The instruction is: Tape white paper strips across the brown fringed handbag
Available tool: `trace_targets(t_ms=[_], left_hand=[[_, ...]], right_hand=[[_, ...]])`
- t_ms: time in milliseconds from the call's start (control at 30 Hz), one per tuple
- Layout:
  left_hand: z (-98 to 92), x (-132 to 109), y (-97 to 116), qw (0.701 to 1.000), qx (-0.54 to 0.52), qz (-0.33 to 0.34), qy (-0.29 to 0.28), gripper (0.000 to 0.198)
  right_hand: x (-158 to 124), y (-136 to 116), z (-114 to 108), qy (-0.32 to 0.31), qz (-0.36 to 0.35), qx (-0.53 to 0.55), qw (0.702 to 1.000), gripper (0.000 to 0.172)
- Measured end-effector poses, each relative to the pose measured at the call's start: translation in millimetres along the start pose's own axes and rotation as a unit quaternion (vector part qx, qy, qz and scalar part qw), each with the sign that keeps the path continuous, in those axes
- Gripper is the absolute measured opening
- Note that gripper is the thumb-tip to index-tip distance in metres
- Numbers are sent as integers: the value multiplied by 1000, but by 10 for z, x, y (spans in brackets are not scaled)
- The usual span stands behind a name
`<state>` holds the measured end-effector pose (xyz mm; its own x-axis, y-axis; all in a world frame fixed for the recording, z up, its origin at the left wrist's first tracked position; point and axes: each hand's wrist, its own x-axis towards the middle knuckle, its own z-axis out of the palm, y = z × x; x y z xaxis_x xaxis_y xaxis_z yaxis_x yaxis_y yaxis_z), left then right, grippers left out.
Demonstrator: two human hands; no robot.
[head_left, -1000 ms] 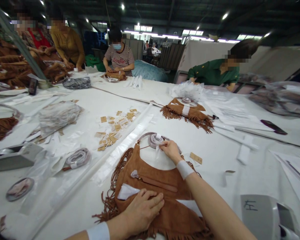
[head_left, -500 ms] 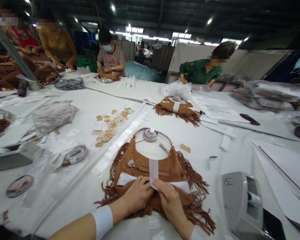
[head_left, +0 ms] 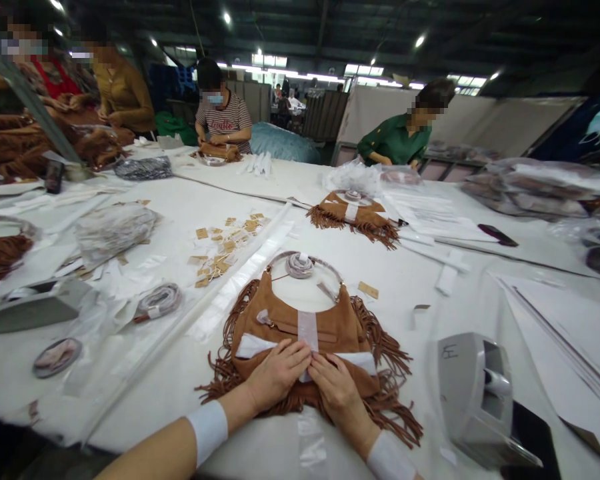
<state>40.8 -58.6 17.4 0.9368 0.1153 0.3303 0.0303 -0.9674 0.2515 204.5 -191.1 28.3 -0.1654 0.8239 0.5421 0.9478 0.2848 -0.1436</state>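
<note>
A brown suede fringed bag (head_left: 275,320) lies flat on the white table (head_left: 410,293) in front of me, its coiled grey strap (head_left: 300,265) at the top. A white paper band (head_left: 307,330) runs down over the bag's middle, crossing a white horizontal strip (head_left: 253,345). My left hand (head_left: 277,373) and my right hand (head_left: 337,387) rest side by side on the bag's lower part, fingers pressing flat where the band meets the strip. Both wrists wear white bands.
A grey tape dispenser (head_left: 477,400) stands at the right. Small tan tags (head_left: 225,247) are scattered at centre left, beside a long clear plastic strip (head_left: 250,273). A second banded fringed bag (head_left: 353,217) lies farther back. Several people work along the far side.
My right hand came back from the coiled strap and pulled the white band down over the bag. Both hands now press together at the bag's lower middle.
</note>
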Motion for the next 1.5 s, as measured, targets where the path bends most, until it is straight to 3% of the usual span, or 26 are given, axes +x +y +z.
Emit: trace_targets(t_ms=[133,267,367,533,633,767,900,1000,1067,1133,1167,1200,1267,1333,1400,1500], left_hand=[[-7,-7,-35,999,-24,10,-45,40],[-85,4,70,997,-28,-8,-66,43],[-98,-38,186,997,-14,-46,-59,51],[-7,-167,188,998,16,-23,-61,59],[31,-193,145,998,20,-19,-58,59],[30,-185,151,998,42,-14,-44,57],[21,-212,210,998,61,-5,-28,55],[75,-251,232,997,80,8,1,57],[142,-266,212,995,98,23,26,57],[206,-274,184,991,116,39,49,56],[229,-277,174,989,125,46,57,56],[245,-282,169,988,132,51,63,56],[263,-293,169,986,139,57,69,57],[275,-302,172,986,141,58,72,58],[294,-307,166,985,142,61,76,59],[333,-299,138,982,148,71,92,59]], right_hand=[[28,-50,-47,-43,1,-5,999,29],[33,-49,-95,-91,13,-2,996,24],[-44,4,-72,-85,-13,0,996,31],[-158,41,-39,-74,-9,47,996,35],[-68,18,-112,-89,47,90,991,30],[246,56,-155,-94,193,90,973,34],[514,21,-20,-84,207,39,974,36],[460,-69,-29,-94,203,5,975,33],[247,-80,-211,-77,240,-30,967,30],[-125,-41,-577,-26,327,-86,941,28],[-361,-3,-817,11,389,-121,913,31],[-619,48,-1078,54,458,-160,873,38],[-1138,186,-1587,125,589,-229,765,53],[-1563,359,-1959,146,685,-257,666,59],[-1821,533,-2122,130,743,-245,609,61],[-1915,737,-2066,95,790,-216,566,60]])
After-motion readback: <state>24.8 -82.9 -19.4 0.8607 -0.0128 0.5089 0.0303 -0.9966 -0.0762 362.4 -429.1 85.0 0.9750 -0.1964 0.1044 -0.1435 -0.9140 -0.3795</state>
